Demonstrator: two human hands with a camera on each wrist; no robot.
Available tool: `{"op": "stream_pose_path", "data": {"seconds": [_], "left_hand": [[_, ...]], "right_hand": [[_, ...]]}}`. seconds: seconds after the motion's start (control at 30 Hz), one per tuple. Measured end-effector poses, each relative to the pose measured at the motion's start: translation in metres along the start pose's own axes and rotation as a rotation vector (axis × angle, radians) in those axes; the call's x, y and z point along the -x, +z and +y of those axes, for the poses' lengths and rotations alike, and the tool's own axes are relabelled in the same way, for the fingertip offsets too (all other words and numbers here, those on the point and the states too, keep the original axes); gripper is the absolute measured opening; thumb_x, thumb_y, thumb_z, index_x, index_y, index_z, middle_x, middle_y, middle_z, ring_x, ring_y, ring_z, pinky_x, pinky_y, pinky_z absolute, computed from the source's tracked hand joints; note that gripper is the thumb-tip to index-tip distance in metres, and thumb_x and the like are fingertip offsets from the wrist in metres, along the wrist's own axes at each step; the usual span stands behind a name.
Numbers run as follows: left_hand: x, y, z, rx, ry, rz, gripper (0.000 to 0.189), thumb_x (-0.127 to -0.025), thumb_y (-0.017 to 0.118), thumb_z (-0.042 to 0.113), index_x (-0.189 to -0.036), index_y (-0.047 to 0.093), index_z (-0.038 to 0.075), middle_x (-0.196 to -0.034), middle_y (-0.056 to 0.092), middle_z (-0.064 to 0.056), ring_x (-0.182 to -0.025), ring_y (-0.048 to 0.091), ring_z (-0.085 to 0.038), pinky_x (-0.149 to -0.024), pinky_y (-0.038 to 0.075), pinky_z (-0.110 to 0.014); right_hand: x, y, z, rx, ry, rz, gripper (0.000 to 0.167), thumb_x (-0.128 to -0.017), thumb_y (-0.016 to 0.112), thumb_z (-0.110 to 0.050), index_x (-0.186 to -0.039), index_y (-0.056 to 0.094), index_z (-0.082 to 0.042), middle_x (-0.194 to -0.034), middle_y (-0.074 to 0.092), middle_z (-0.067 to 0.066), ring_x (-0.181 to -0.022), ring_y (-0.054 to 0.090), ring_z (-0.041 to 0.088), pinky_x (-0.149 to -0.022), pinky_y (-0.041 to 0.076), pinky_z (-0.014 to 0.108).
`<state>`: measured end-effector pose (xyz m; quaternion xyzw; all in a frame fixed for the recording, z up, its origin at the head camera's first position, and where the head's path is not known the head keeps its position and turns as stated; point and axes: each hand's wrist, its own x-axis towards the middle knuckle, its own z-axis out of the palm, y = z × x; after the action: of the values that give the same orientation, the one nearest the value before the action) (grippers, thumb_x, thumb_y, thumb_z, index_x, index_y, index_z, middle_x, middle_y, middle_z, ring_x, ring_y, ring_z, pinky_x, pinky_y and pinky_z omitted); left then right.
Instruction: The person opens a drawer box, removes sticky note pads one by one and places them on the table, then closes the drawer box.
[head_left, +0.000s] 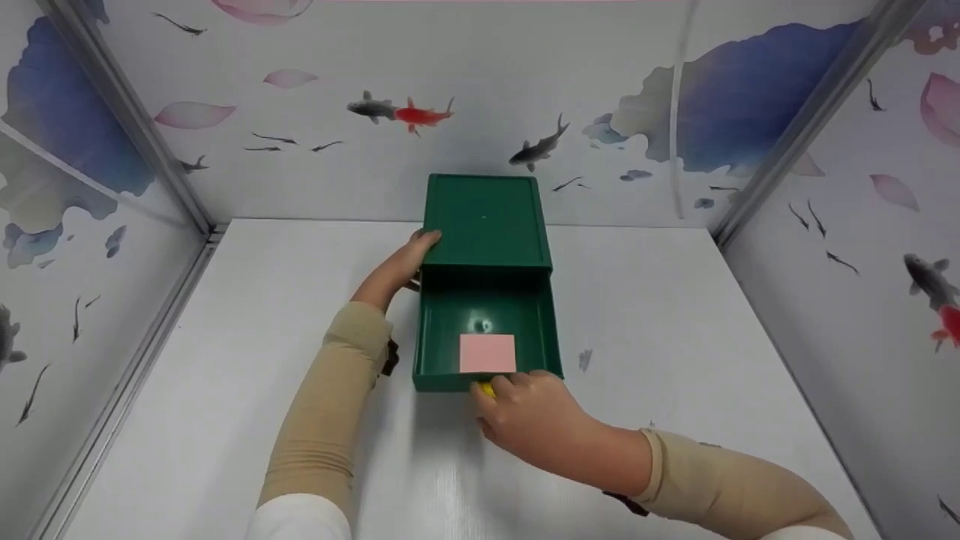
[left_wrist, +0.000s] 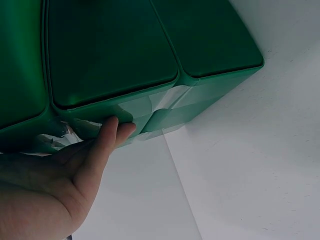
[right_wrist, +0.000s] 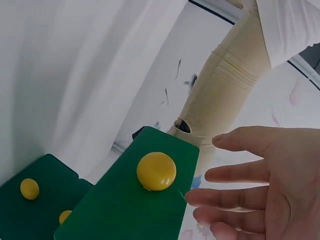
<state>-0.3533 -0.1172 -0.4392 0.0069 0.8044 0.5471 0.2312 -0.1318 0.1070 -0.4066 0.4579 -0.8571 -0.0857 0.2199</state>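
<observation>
A green drawer box (head_left: 486, 221) stands at the back of the white table, with its drawer (head_left: 442, 322) pulled out toward me. Inside the drawer, near its front wall, lies a pink rectangular piece (head_left: 487, 352). My left hand (head_left: 405, 259) rests against the box's left side; in the left wrist view its fingers (left_wrist: 107, 132) lie nearly straight along the taped green wall. At the drawer front is my right hand (head_left: 532, 412), beside the yellow knob (right_wrist: 156, 171). The right wrist view shows this hand's fingers (right_wrist: 240, 172) stretched out and spread, apart from the knob.
Two more yellow knobs, one of them whole (right_wrist: 29, 189), show on other green drawer fronts. Clear tape (left_wrist: 170, 97) runs along the box's side. White panels printed with fish (head_left: 424, 116) enclose the table (head_left: 637, 300) at the back and both sides.
</observation>
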Motion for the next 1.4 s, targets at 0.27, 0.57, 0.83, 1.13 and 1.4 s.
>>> {"op": "stream_pose_path", "data": {"seconds": [0.27,0.57,0.83,1.13,1.4], "left_hand": [[0.001,0.001,0.0,-0.004,0.011,0.001,0.085,-0.094,0.026,0.063,-0.157,-0.006,0.017,-0.143,0.035,-0.027,-0.118,0.047,-0.039,-0.097,0.04,-0.051],[0.0,0.0,-0.001,0.01,-0.003,0.003,0.086,-0.094,0.028,0.063,-0.157,-0.006,0.016,-0.147,0.032,-0.026,-0.121,0.046,-0.04,-0.098,0.04,-0.052],[0.001,0.001,-0.002,0.007,0.007,-0.004,0.086,-0.094,0.028,0.064,-0.157,-0.006,0.017,-0.149,0.03,-0.024,-0.123,0.044,-0.041,-0.102,0.035,-0.055],[0.002,0.001,-0.001,0.01,0.006,0.006,0.084,-0.095,0.027,0.063,-0.158,-0.004,0.017,-0.147,0.032,-0.025,-0.122,0.045,-0.04,-0.1,0.037,-0.054],[0.0,0.002,0.0,0.023,0.01,0.007,0.084,-0.095,0.027,0.062,-0.158,-0.005,0.016,-0.147,0.032,-0.026,-0.122,0.045,-0.041,-0.099,0.038,-0.054]], "right_hand": [[-0.007,-0.016,0.021,-0.146,0.045,-0.023,0.034,-0.086,0.072,-0.039,-0.104,0.071,-0.01,-0.08,0.063,0.002,-0.064,0.057,0.014,-0.058,0.051,0.025],[-0.025,-0.017,0.051,-0.398,0.139,-0.262,0.039,-0.093,0.065,-0.04,-0.117,0.07,-0.009,-0.1,0.068,0.005,-0.085,0.063,0.019,-0.073,0.053,0.032],[-0.048,-0.011,0.071,-0.686,0.265,-0.58,0.047,-0.098,0.056,-0.042,-0.13,0.064,-0.009,-0.123,0.065,0.007,-0.113,0.059,0.024,-0.093,0.048,0.042],[-0.064,0.007,0.085,-0.745,0.351,-0.744,0.048,-0.099,0.053,-0.043,-0.134,0.061,-0.012,-0.121,0.065,0.005,-0.107,0.059,0.02,-0.093,0.048,0.042],[-0.067,0.031,0.094,-0.738,0.35,-0.754,0.045,-0.099,0.053,-0.042,-0.132,0.062,-0.012,-0.123,0.065,0.004,-0.109,0.059,0.018,-0.094,0.047,0.039]]}}
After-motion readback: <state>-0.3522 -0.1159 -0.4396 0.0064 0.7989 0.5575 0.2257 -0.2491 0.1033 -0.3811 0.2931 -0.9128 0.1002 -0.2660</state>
